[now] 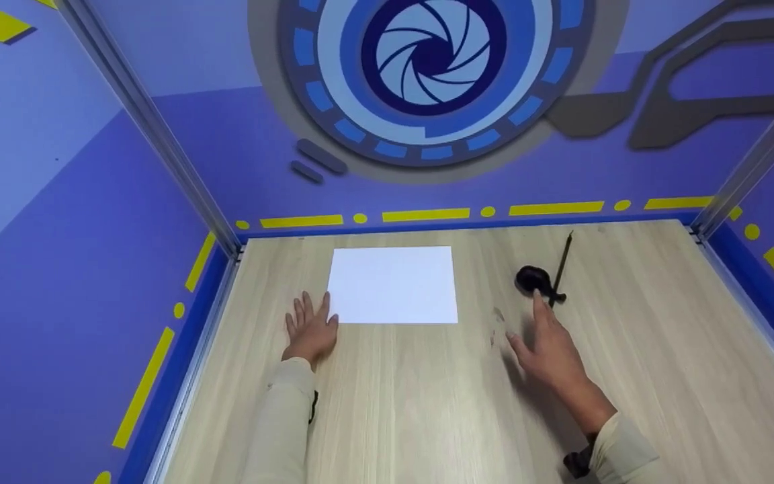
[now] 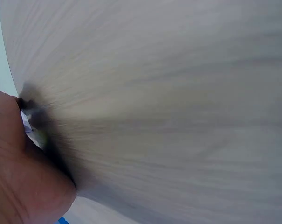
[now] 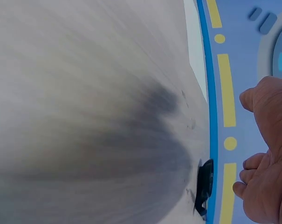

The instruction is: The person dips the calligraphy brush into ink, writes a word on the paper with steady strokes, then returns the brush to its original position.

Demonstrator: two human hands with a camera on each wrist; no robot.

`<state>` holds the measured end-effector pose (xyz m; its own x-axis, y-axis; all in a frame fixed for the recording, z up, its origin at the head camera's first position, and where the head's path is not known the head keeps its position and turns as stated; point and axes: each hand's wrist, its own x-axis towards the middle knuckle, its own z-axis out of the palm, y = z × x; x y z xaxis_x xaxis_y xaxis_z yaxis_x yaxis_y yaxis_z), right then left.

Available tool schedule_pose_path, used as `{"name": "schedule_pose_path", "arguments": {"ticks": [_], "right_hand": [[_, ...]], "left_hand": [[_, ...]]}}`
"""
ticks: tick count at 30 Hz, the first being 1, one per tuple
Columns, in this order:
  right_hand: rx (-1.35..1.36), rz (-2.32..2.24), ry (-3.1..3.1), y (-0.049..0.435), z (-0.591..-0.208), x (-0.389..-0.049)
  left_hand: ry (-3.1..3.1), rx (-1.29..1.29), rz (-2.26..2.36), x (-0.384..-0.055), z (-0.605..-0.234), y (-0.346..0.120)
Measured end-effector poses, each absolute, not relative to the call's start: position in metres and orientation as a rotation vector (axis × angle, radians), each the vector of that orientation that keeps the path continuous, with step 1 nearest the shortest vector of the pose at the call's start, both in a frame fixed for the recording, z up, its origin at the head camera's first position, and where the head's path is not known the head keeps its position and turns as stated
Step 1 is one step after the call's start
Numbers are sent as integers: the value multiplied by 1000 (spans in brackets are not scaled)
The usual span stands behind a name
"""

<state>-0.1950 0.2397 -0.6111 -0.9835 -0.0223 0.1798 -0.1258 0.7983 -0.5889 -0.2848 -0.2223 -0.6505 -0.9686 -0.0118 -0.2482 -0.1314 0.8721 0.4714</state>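
A blank white sheet of paper (image 1: 392,285) lies on the wooden table. My left hand (image 1: 311,334) rests with spread fingers at the paper's left edge, its thumb near the lower left corner. In the left wrist view only the base of that hand (image 2: 26,163) shows, close over the wood. To the right, my right hand (image 1: 551,349) hovers above the table with its fingers extended and nothing held. Just beyond its fingertips lies a black rounded object (image 1: 533,278) with a short stem. A thin dark pencil-like stick (image 1: 564,262) lies next to it.
A blue wall (image 1: 212,148) with a round printed emblem and yellow dashes stands behind the table. Metal posts (image 1: 152,128) rise at the back corners. Faint dark marks (image 1: 497,321) show on the wood left of my right hand.
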Motion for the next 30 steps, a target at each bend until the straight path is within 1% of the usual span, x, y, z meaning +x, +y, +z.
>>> {"name": "schedule_pose_path", "arguments": {"ticks": [7, 14, 17, 22, 27, 30], "right_hand": [[59, 966, -2828, 255, -614, -196], [44, 1010, -2787, 278, -630, -205], [-40, 1070, -2799, 294, -638, -207], [-235, 1179, -2781, 317, -649, -212], [-370, 1349, -2727, 332, -649, -221], [-401, 1412, -2737, 337, -646, -225]], "left_hand": [[2828, -60, 659, -271, -652, -215], [2836, -36, 649, -262, -657, -215], [2831, -16, 675, -260, -665, -217], [2830, 14, 738, -252, -666, -214], [2830, 17, 782, -247, -663, -211], [2821, -11, 760, -249, -666, -211]]}}
